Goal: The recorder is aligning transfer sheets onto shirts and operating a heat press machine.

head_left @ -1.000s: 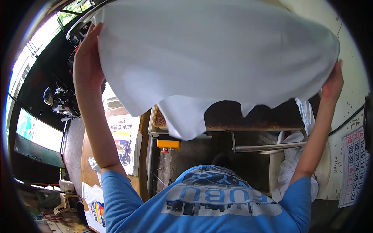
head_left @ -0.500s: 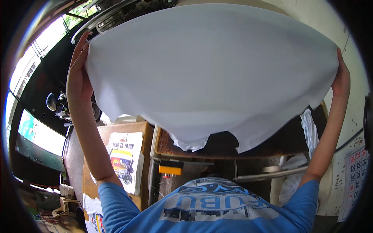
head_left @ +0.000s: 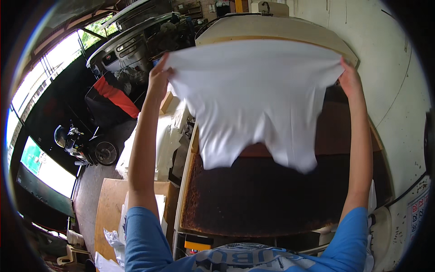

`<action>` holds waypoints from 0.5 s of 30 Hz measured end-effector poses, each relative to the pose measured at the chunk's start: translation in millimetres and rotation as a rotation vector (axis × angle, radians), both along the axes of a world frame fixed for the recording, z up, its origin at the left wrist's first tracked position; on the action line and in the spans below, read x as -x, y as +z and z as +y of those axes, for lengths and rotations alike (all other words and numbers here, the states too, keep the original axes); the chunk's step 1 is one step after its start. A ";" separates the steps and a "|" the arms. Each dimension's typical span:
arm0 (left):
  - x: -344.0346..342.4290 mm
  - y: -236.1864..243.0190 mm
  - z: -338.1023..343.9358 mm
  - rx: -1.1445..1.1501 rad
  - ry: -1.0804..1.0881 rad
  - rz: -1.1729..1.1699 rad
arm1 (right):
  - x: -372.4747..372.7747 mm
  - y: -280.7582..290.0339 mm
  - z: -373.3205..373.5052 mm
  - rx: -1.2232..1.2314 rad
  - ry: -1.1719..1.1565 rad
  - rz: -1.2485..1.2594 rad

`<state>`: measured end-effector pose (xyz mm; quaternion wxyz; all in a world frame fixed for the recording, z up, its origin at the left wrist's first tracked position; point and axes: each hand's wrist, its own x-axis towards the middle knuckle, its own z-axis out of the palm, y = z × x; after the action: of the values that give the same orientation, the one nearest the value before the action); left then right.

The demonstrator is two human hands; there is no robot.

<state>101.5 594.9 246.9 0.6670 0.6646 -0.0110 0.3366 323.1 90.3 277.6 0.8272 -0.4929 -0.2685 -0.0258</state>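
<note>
A white fabric panel (head_left: 253, 95) hangs stretched between my hands. Its lower edge has a curved cut-out in the middle, and its lower corners are blurred by motion. My left hand (head_left: 159, 78) pinches the panel's upper left corner. At the upper right corner, my right hand (head_left: 350, 80) grips it between thumb and fingers. Both arms reach forward over a dark, worn flat bed (head_left: 272, 195) with a rusty, browned rim. The cloth hangs above the far part of this bed, and I cannot tell whether its lower edge touches it.
Behind the cloth stands a pale padded machine top (head_left: 272, 31). A brown box-like table (head_left: 108, 199) with white cloths (head_left: 115, 242) is at the left. Farther left is a parked motorcycle (head_left: 90, 147). A pale wall (head_left: 385, 86) runs along the right, with a calendar (head_left: 418, 211).
My hands have come closer together and farther from me, carrying the panel forward and lower. The panel now sags in folds, and more of the dark bed shows.
</note>
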 end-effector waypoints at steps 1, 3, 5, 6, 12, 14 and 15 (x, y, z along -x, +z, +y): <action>-3.6 9.5 -7.2 -0.061 0.009 -0.218 | 0.3 3.8 1.7 -0.001 -0.004 0.001; 0.4 18.7 0.5 -0.091 -0.046 -0.278 | 8.4 9.4 8.7 -0.133 -0.004 -0.055; -2.0 13.6 -5.5 -0.021 -0.054 -0.201 | 8.3 2.5 4.3 -0.103 -0.032 -0.030; -6.9 3.4 -4.3 -0.054 -0.041 -0.165 | -0.4 -10.7 0.2 -0.048 -0.067 -0.032; -30.5 -115.3 10.0 0.069 -0.003 0.278 | -33.1 -133.3 8.2 0.272 -0.317 0.192; -40.3 -156.3 -11.4 0.150 -0.016 0.374 | -34.1 -177.9 -3.0 0.304 -0.358 0.257; -35.7 -176.8 -7.9 0.180 -0.004 0.411 | -29.6 -197.1 1.3 0.398 -0.388 0.287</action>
<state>137.2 587.0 70.0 0.7125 0.6570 0.1539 0.1923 352.7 91.6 80.5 0.7235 -0.6859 -0.0495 -0.0603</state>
